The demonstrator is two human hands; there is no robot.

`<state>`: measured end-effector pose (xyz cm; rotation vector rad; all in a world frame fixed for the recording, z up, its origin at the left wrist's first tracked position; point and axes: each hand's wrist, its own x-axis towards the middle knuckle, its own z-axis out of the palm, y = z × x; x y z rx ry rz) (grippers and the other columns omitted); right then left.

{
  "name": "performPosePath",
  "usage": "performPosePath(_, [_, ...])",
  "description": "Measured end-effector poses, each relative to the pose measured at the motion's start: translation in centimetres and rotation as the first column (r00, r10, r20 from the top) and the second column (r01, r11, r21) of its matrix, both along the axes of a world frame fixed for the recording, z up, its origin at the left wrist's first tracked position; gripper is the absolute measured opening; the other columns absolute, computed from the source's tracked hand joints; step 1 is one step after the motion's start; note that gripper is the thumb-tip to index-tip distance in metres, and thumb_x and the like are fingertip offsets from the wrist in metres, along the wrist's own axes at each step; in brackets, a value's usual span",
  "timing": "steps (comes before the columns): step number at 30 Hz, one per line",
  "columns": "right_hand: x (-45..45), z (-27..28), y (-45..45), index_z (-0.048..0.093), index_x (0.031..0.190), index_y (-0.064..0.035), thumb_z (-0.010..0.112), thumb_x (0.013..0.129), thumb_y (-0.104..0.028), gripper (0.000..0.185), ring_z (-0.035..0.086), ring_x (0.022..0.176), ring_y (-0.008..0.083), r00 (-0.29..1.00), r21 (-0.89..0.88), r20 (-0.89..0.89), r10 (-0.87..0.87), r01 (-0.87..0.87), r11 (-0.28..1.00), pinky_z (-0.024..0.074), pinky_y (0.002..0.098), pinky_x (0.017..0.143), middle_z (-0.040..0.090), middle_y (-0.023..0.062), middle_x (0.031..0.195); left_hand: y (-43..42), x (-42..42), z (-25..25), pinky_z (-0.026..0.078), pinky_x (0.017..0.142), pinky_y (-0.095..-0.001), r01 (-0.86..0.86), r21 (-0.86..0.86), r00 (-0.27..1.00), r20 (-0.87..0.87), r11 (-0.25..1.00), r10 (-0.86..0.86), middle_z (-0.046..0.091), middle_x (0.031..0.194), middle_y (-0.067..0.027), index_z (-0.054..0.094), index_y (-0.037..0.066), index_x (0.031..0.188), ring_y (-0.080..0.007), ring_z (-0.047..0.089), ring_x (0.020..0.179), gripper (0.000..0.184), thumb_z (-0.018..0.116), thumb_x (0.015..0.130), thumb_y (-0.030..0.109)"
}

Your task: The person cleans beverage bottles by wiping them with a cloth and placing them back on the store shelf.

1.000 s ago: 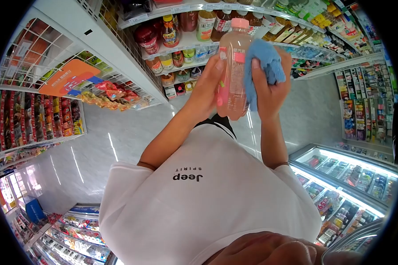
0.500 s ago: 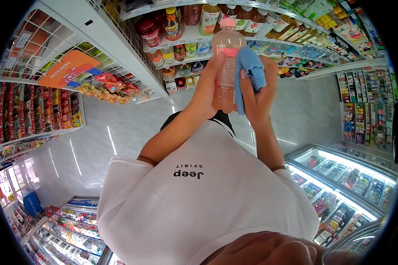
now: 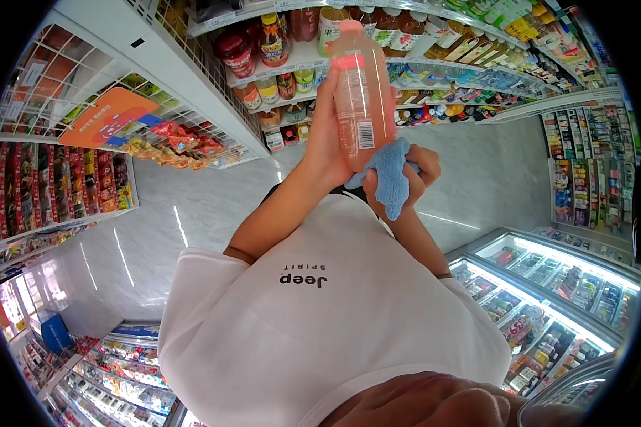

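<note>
We see the drink bottle (image 3: 363, 99) in the upper middle of the frame, held up in the air over the floor and leaning slightly, its pink cap (image 3: 350, 26) toward the top edge. A barcode (image 3: 365, 135) shows low on its side, and the liquid inside looks pale pink. Our left hand (image 3: 324, 139) has its grip closed around the left side of the bottle, though some of the fingers are hidden behind it. Our right hand (image 3: 419, 174) pinches a bunched blue cloth (image 3: 390, 181), which touches the bottom end of the bottle; part of the cloth hangs down below the thumb.

Below our hands, the white shirt (image 3: 320, 334) fills the lower middle, its black lettering (image 3: 303, 280) upside down. Behind the bottle, along the top of the frame, a curved drinks shelf (image 3: 292, 70) carries rows of bottles. At the upper left, an orange sign (image 3: 107, 117) hangs beside some snack packets (image 3: 181, 139). Grey floor (image 3: 477, 171) spreads on both sides of us, streaked with light, and a lit display fridge (image 3: 470, 250) stands at the lower right.
</note>
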<state>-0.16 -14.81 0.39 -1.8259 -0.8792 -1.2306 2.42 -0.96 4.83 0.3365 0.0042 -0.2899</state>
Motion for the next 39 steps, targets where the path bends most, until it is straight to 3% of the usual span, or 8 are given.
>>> performPosePath(6, [-1.0, 1.3, -0.5, 0.055, 0.116, 0.0013, 0.071, 0.081, -0.007, 0.039, 0.052, 0.099, 0.0288, 0.925, 0.106, -0.363, 0.108, -0.074, 0.992, 0.0435, 0.0373, 0.085, 0.049, 0.0180, 0.114, -0.2, -0.6, -0.2, 0.055, 0.088, -0.0385, -0.046, 0.213, 0.999, 0.031, 0.976, 0.040, 0.062, 0.126, -0.0144, 0.049, 0.005, 0.138, -0.0210, 0.065, 0.106, 0.066, 0.052, 0.096, 0.056])
performPosePath(7, [-1.0, 1.4, -0.1, 0.054, 0.116, 0.0063, 0.068, 0.085, -0.006, 0.036, 0.052, 0.102, 0.0291, 0.858, 0.281, -0.462, 0.222, -0.096, 0.955, 0.0428, 0.0370, 0.089, 0.049, 0.0205, 0.116, -0.2, -0.6, -0.1, 0.055, 0.088, -0.0382, -0.041, 0.228, 0.998, 0.052, 0.973, 0.030, 0.062, 0.127, -0.0144, 0.050, 0.004, 0.137, -0.0207, 0.065, 0.106, 0.066, 0.052, 0.096, 0.055])
performPosePath(14, [0.4, 4.3, -0.8, 0.056, 0.114, 0.0052, 0.067, 0.087, -0.005, 0.030, 0.054, 0.100, 0.0259, 0.881, 0.152, -0.440, 0.174, -0.117, 0.981, 0.0430, 0.0359, 0.088, 0.052, 0.0174, 0.113, 0.7, -0.8, -1.5, 0.056, 0.087, -0.0348, 0.046, 0.275, 0.993, 0.088, 0.960, -0.073, 0.062, 0.127, -0.0109, 0.052, 0.001, 0.133, -0.0189, 0.066, 0.104, 0.061, 0.053, 0.097, 0.050])
performPosePath(17, [1.1, 6.1, -0.5, 0.057, 0.112, 0.0041, 0.069, 0.086, -0.005, 0.030, 0.055, 0.098, 0.0253, 0.856, 0.158, -0.482, 0.185, -0.122, 0.980, 0.0430, 0.0354, 0.088, 0.054, 0.0155, 0.112, 1.7, -0.9, -1.0, 0.056, 0.083, -0.0328, 0.012, 0.271, 0.990, 0.130, 0.962, -0.049, 0.066, 0.113, -0.0080, 0.053, 0.002, 0.130, -0.0152, 0.067, 0.097, 0.043, 0.059, 0.100, 0.032])
performPosePath(23, [4.2, 8.2, -0.2, 0.061, 0.111, 0.0008, 0.072, 0.084, -0.004, 0.029, 0.056, 0.097, 0.0241, 0.907, 0.120, -0.409, 0.102, -0.057, 0.991, 0.0438, 0.0346, 0.087, 0.058, 0.0120, 0.106, 0.8, -1.9, 0.0, 0.048, 0.099, -0.0338, -0.227, 0.502, 0.955, 0.281, 0.835, 0.092, 0.056, 0.130, -0.0087, 0.041, 0.005, 0.143, -0.0154, 0.056, 0.119, 0.051, 0.060, 0.099, 0.024])
performPosePath(29, [5.5, 9.9, -0.2, 0.062, 0.111, 0.0007, 0.072, 0.086, -0.005, 0.028, 0.058, 0.094, 0.0222, 0.895, 0.092, -0.430, 0.114, -0.082, 0.992, 0.0457, 0.0330, 0.083, 0.058, 0.0112, 0.109, 0.5, -2.1, -1.6, 0.047, 0.100, -0.0351, -0.176, 0.471, 0.952, 0.305, 0.864, 0.027, 0.053, 0.134, -0.0074, 0.038, 0.006, 0.145, -0.0158, 0.055, 0.120, 0.053, 0.058, 0.097, 0.020])
performPosePath(35, [4.7, 6.7, 1.1, 0.062, 0.113, 0.0003, 0.074, 0.076, -0.006, 0.039, 0.057, 0.098, 0.0284, 0.914, -0.005, -0.405, 0.038, -0.044, 0.999, 0.0469, 0.0356, 0.085, 0.056, 0.0141, 0.112, 0.8, -1.6, -2.9, 0.049, 0.097, -0.0351, 0.026, 0.153, 1.000, 0.011, 0.988, -0.028, 0.060, 0.128, -0.0078, 0.043, 0.008, 0.142, -0.0188, 0.061, 0.113, 0.056, 0.046, 0.096, 0.039])
performPosePath(39, [2.4, 4.4, 0.6, 0.064, 0.115, -0.0020, 0.077, 0.068, -0.008, 0.049, 0.056, 0.099, 0.0330, 0.837, -0.028, -0.539, 0.097, -0.132, 0.991, 0.0475, 0.0414, 0.084, 0.055, 0.0152, 0.112, 0.7, -0.4, -1.6, 0.052, 0.093, -0.0405, -0.226, 0.250, 0.972, -0.007, 0.941, 0.236, 0.065, 0.117, -0.0118, 0.054, 0.006, 0.130, -0.0233, 0.064, 0.108, 0.059, 0.042, 0.094, 0.051])
